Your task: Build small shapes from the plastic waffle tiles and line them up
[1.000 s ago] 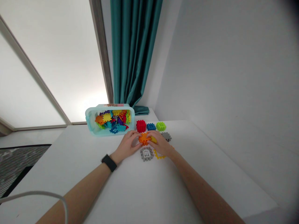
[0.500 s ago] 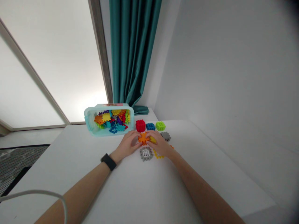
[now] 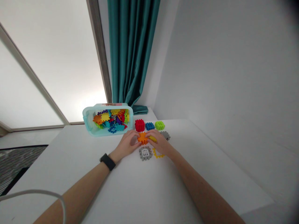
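Note:
My left hand (image 3: pixel 127 143) and my right hand (image 3: pixel 159 142) meet over an orange toothed block piece (image 3: pixel 142 137) on the white table (image 3: pixel 140 186), fingers closed on it from both sides. A yellow piece (image 3: pixel 153 138) shows at my right fingers. In front of my hands lie a grey window tile (image 3: pixel 145 153) and a yellow frame tile (image 3: pixel 157 153). Behind them stand a red cube (image 3: pixel 140 125), a blue cube (image 3: pixel 149 126) and a green cube (image 3: pixel 159 125).
A pale blue tub (image 3: pixel 90 119) lies on its side at the back left, full of several coloured block pieces. A grey tile (image 3: pixel 165 134) lies right of my hands. A teal curtain (image 3: pixel 130 53) hangs behind, and a white cable (image 3: pixel 35 194) crosses the near left.
My hands and the orange piece stay together; the view has shifted slightly. The yellow piece shows a little more at my right fingers.

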Tool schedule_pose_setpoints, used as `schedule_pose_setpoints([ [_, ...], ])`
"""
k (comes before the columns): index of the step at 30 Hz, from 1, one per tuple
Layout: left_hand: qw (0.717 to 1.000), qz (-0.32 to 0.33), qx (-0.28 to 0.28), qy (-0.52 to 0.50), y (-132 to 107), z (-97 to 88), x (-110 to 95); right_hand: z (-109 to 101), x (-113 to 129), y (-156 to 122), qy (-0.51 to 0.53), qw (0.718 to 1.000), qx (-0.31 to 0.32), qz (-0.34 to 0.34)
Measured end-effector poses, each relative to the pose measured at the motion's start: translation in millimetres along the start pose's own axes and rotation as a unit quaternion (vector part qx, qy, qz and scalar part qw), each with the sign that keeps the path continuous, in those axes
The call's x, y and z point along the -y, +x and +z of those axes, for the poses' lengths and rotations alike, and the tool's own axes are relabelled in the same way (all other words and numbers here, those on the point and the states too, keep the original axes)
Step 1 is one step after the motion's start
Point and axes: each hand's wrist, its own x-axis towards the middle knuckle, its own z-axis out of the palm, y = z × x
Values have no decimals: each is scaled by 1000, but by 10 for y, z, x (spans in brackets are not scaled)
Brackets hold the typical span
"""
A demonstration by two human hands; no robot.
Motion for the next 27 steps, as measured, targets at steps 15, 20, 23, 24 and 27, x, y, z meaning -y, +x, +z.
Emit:
schedule_pose_setpoints([
  [15,1000,-2,-1,11,-7,-8,46,56,-61,-23,2,1000,-16,1],
  [20,1000,-3,-3,10,-4,11,78,69,-82,-35,0,1000,-10,0],
  [23,1000,-7,1,9,-3,19,98,77,-99,-40,0,1000,-8,1],
  [24,1000,-8,2,9,-2,21,103,79,-105,-42,-1,1000,-7,1],
  [27,1000,-10,7,12,-2,21,111,83,-117,-47,-5,1000,-2,2],
])
